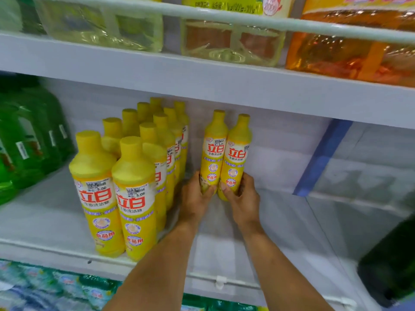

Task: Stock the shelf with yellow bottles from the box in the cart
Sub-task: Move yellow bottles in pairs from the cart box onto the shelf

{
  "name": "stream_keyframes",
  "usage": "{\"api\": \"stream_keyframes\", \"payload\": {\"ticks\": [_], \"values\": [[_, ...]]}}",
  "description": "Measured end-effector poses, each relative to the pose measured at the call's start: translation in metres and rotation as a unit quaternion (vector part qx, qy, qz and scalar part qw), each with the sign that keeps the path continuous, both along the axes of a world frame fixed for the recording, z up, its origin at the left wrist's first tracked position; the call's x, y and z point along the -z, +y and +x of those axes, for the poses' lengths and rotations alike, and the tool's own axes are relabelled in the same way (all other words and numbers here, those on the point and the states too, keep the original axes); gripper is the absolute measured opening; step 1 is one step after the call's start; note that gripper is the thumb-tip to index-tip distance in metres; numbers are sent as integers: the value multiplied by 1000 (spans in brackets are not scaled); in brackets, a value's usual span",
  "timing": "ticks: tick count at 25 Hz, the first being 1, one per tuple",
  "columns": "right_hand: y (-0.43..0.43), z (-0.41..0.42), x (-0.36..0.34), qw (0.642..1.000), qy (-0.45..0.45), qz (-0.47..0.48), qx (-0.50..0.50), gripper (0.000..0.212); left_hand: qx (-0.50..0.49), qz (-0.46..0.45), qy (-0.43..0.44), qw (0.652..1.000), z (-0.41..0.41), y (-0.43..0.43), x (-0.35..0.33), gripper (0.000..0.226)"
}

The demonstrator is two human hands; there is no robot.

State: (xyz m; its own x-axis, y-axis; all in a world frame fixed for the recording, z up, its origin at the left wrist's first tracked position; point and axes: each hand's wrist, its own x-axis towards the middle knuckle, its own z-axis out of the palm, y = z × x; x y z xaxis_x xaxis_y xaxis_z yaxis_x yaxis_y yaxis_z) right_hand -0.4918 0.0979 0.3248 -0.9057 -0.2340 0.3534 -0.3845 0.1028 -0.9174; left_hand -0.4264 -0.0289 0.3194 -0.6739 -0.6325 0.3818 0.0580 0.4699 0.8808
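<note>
Two yellow bottles stand upright side by side deep on the white shelf (pixel 280 221). My left hand (pixel 195 198) grips the base of the left yellow bottle (pixel 214 144). My right hand (pixel 243 198) grips the base of the right yellow bottle (pixel 238 151). To their left, two rows of several matching stocked yellow bottles (pixel 134 194) run from the shelf's front edge to the back. The box and the cart are out of view.
Green bottles (pixel 29 140) fill the shelf's left end. The shelf above carries clear yellow packs (pixel 107 25) and an orange pack (pixel 350 52). A blue divider (pixel 323 158) bounds the right side. A dark green object (pixel 393 261) is at the far right. Packets (pixel 56 288) lie below.
</note>
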Motion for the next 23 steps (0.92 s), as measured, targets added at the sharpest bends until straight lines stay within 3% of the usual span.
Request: {"api": "stream_keyframes", "payload": {"ticks": [23], "values": [[-16,-28,5,998,42,44,15,53,7,27,22,999,-32,-23,19,55]]}}
